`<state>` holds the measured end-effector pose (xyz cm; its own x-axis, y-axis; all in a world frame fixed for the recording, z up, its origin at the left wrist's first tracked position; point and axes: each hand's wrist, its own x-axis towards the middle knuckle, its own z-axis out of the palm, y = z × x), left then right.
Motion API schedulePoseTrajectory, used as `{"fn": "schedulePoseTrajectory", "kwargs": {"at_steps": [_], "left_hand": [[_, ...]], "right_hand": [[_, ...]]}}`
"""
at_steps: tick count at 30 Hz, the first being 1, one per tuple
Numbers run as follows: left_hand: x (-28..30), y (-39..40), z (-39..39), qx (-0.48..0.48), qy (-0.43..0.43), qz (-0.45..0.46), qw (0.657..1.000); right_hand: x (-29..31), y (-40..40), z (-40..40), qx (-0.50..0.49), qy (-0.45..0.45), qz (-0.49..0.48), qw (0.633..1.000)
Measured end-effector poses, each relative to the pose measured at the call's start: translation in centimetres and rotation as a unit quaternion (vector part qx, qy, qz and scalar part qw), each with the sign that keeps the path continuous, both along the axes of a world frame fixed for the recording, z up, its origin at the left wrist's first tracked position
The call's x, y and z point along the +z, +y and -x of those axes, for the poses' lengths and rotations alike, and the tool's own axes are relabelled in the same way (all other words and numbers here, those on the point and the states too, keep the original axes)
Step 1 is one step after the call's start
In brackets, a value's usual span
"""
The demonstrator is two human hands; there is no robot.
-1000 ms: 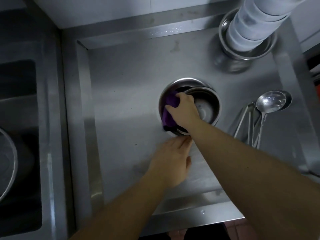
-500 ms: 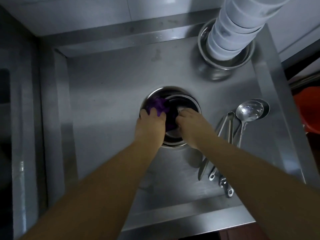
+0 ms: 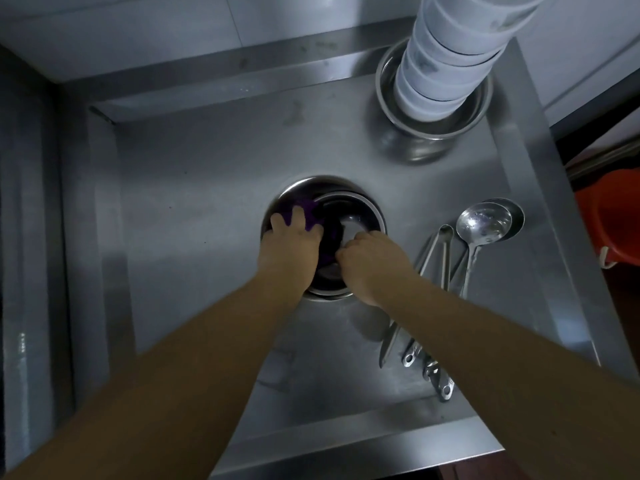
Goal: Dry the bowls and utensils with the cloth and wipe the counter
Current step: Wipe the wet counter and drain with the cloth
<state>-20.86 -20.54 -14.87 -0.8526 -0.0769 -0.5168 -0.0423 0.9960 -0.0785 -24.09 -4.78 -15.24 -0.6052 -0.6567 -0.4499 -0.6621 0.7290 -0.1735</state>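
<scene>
Two steel bowls sit nested in the middle of the steel counter [image 3: 194, 209]: a wide outer bowl [image 3: 311, 187] and a smaller inner bowl [image 3: 362, 211] resting in its right side. A purple cloth [image 3: 310, 210] lies between them on the left. My left hand [image 3: 289, 245] lies on the cloth with its fingers curled over it, at the outer bowl's left side. My right hand [image 3: 375, 263] grips the near rim of the inner bowl with curled fingers. Most of the cloth is hidden under my left hand.
Two ladles [image 3: 483, 223], tongs [image 3: 438, 244] and other steel utensils lie to the right of the bowls. A tall stack of white bowls [image 3: 446, 67] stands in a steel bowl [image 3: 433, 131] at the back right. An orange bucket [image 3: 613, 220] sits beyond the counter's right edge.
My right hand has left the cloth and moved to the inner bowl's near rim. My left hand has come up from the counter onto the cloth. My view has shifted right.
</scene>
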Motion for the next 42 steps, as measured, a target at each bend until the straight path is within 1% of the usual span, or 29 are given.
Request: {"fn": "schedulePoseTrajectory", "kwargs": {"at_steps": [3, 6, 9, 14, 16, 18, 21, 25, 27, 29, 33, 34, 35, 36, 37, 38, 39, 40, 41, 42], "left_hand": [[0.3, 0.8, 0.6, 0.002, 0.005, 0.027, 1.0], [0.6, 0.6, 1.9, 0.018, -0.003, 0.014, 1.0], [1.0, -0.7, 3.0, 0.023, 0.007, -0.014, 1.0], [1.2, -0.5, 2.3, 0.023, 0.03, -0.02, 0.999], [1.3, -0.3, 2.4, 0.044, 0.037, -0.039, 0.998], [2.0, -0.5, 2.5, 0.099, 0.053, -0.096, 0.989], [3.7, -1.1, 1.2, 0.21, 0.073, -0.212, 0.952], [6.9, -2.6, -1.8, 0.311, 0.112, -0.307, 0.892], [8.6, -3.4, -2.8, 0.347, 0.144, -0.337, 0.863], [10.1, -3.8, -3.5, 0.373, 0.162, -0.37, 0.835], [11.5, -3.8, -4.2, 0.404, 0.15, -0.43, 0.794], [11.8, -3.6, -4.1, 0.408, 0.144, -0.445, 0.784], [12.0, -3.5, -4.0, 0.411, 0.141, -0.462, 0.773], [12.1, -3.4, -3.9, 0.42, 0.14, -0.483, 0.755], [12.0, -3.4, -3.6, 0.438, 0.142, -0.505, 0.73], [11.8, -3.3, -3.3, 0.46, 0.143, -0.525, 0.702], [11.6, -3.1, -2.9, 0.485, 0.141, -0.545, 0.67], [11.3, -2.7, -2.4, 0.51, 0.131, -0.565, 0.636], [11.0, -2.1, -2.0, 0.529, 0.113, -0.586, 0.604], [10.8, -1.2, -1.7, 0.535, 0.091, -0.608, 0.579]], "right_hand": [[0.0, 0.1, 0.0, 0.006, 0.0, 0.001, 1.0], [0.0, 0.2, 0.0, 0.012, 0.005, 0.0, 1.0], [-0.1, 0.4, 0.1, 0.012, 0.003, 0.007, 1.0], [0.0, 0.5, 0.2, 0.011, -0.01, 0.008, 1.0], [-0.1, 0.5, 0.1, 0.014, -0.011, 0.013, 1.0], [-0.4, 0.6, 0.2, 0.015, -0.009, 0.014, 1.0], [-0.9, 0.7, 0.4, 0.021, -0.01, 0.017, 1.0], [-1.4, 0.2, 0.6, 0.04, -0.05, -0.005, 0.998], [-1.7, -0.1, 0.9, 0.048, -0.067, -0.016, 0.996], [-1.5, -0.5, 1.3, 0.026, -0.111, -0.013, 0.993], [-0.8, -1.0, 2.2, 0.007, -0.199, 0.012, 0.98], [-0.6, -1.2, 1.9, -0.027, -0.218, 0.037, 0.975], [-0.4, -1.1, 1.7, -0.104, -0.242, 0.078, 0.962], [0.1, -1.0, 1.8, -0.216, -0.29, 0.129, 0.923], [1.0, -1.2, 2.0, -0.334, -0.338, 0.176, 0.862], [1.7, -1.3, 2.2, -0.474, -0.404, 0.263, 0.737], [2.6, -1.4, 2.2, -0.564, -0.485, 0.345, 0.572], [3.4, -1.3, 1.9, -0.581, -0.551, 0.399, 0.447], [4.0, -0.9, 1.4, -0.561, -0.622, 0.442, 0.322], [4.3, -0.9, 0.7, -0.524, -0.661, 0.457, 0.281]]}}
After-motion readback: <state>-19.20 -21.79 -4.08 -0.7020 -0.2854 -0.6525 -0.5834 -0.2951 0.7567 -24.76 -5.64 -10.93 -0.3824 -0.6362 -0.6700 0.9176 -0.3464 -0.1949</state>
